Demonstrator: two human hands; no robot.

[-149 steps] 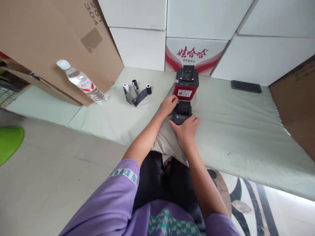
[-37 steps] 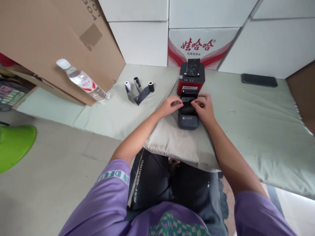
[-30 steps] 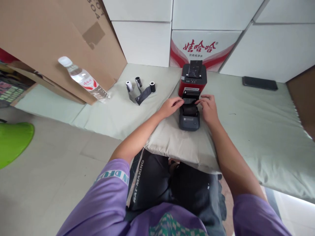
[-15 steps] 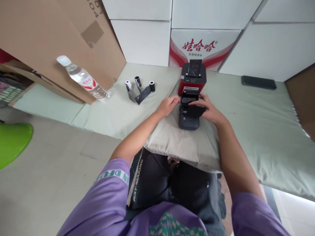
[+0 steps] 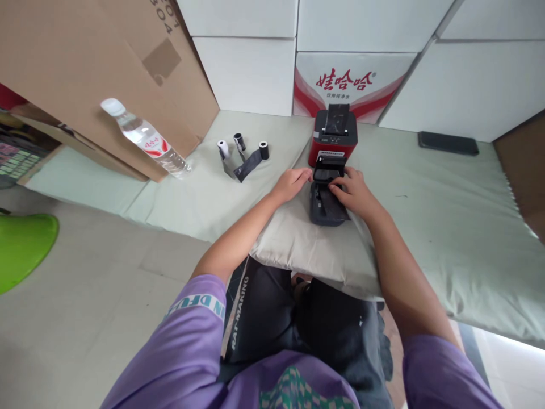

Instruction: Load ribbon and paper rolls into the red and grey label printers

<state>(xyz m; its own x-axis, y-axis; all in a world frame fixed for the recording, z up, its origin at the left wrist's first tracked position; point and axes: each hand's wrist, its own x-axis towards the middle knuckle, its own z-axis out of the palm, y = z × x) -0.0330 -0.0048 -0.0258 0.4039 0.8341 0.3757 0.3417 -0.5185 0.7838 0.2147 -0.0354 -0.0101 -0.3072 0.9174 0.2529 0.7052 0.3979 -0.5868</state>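
Observation:
A small black label printer [image 5: 320,211] stands with its lid [image 5: 330,163] raised on the grey-green cloth in front of me. My left hand [image 5: 293,183] is closed, its fingertips against the left edge of the raised lid. My right hand [image 5: 352,192] reaches in from the right, fingers bent and pressed onto a black paper strip [image 5: 334,205]. The strip hangs over the printer's open front and past its right front corner. My fingers partly hide the paper bay. Just behind the lid is a red and black printer [image 5: 317,142] with black paper sticking up from its top.
Several small paper rolls [image 5: 264,150], some with black paper unrolled, stand to the left. Farther left a water bottle [image 5: 147,139] leans against a cardboard box [image 5: 187,85]. A black phone [image 5: 448,143] lies at the back right, before stacked white boxes [image 5: 247,74].
The black strip, raised across the printer's front before, now lies lower over its open bay. My right hand's fingers have moved inward and down onto it. My left hand has stayed in place.

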